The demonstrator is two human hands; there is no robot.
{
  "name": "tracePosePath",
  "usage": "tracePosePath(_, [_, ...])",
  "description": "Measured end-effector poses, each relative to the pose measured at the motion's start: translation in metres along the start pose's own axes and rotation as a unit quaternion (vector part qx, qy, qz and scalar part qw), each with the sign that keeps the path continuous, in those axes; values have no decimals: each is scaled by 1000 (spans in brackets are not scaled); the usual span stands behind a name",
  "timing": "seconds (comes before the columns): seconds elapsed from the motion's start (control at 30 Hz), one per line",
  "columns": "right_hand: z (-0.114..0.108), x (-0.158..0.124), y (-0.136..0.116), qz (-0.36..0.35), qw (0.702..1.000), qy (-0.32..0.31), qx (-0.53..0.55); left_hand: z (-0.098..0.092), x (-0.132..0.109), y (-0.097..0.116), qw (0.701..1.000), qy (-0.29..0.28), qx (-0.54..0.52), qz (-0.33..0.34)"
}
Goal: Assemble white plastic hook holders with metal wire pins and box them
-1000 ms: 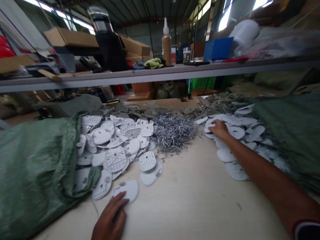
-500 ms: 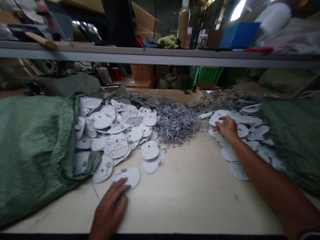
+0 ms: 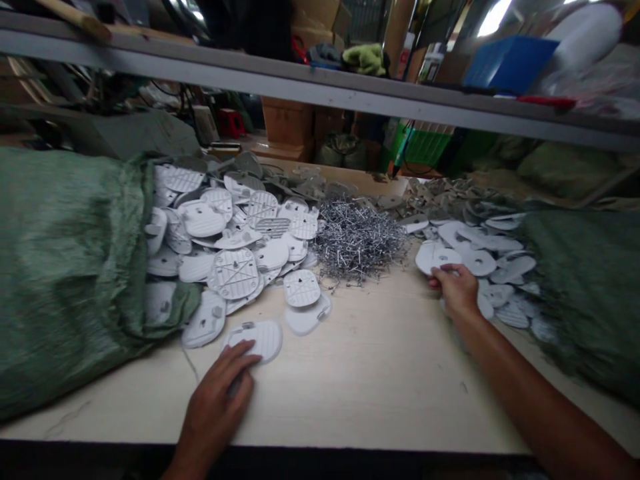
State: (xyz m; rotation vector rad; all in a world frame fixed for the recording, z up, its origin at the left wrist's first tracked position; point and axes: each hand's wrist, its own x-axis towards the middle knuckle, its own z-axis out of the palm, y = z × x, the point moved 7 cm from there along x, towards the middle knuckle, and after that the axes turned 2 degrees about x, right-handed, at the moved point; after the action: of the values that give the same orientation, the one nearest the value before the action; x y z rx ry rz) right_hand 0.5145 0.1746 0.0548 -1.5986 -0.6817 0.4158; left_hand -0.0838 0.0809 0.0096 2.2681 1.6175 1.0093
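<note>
Left hand (image 3: pixel 215 393) lies palm down on the pale workbench (image 3: pixel 375 393), fingers open across a white plastic plate (image 3: pixel 264 339). Right hand (image 3: pixel 454 290), at the end of an outstretched arm (image 3: pixel 530 373), pinches the rim of another white plate (image 3: pixel 433 257) between thumb and fingers, beside a heap of steel nails (image 3: pixel 357 240).

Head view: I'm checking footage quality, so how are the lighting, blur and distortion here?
In the head view, the roof light glares at top right, the shelf edge tilts and bows from wide-lens distortion, and the nail pile looks fairly sharp under dim light.
</note>
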Motion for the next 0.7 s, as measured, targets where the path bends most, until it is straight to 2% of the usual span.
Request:
tracePosePath(0.1, [1,-20,6,-7,1000,0,7,0,0,1,1000,-1,-4,-3])
tracePosePath(0.17, [5,-23,6,-11,1000,-8,-1,-1,1,1,1000,3,-8,-5])
tracePosePath(0.37, [10,7,-32,-78,996,-8,-44,-2,4,4,1000,6,-29,-7])
tracePosePath(0.53, [-7,19,-65,-145,986,21,-79,-4,4,5,999,8,-52,-12])
tracePosePath(0.7, [-24,-10,-76,-221,972,-27,-80,-7,1,0,995,-2,-91,-34])
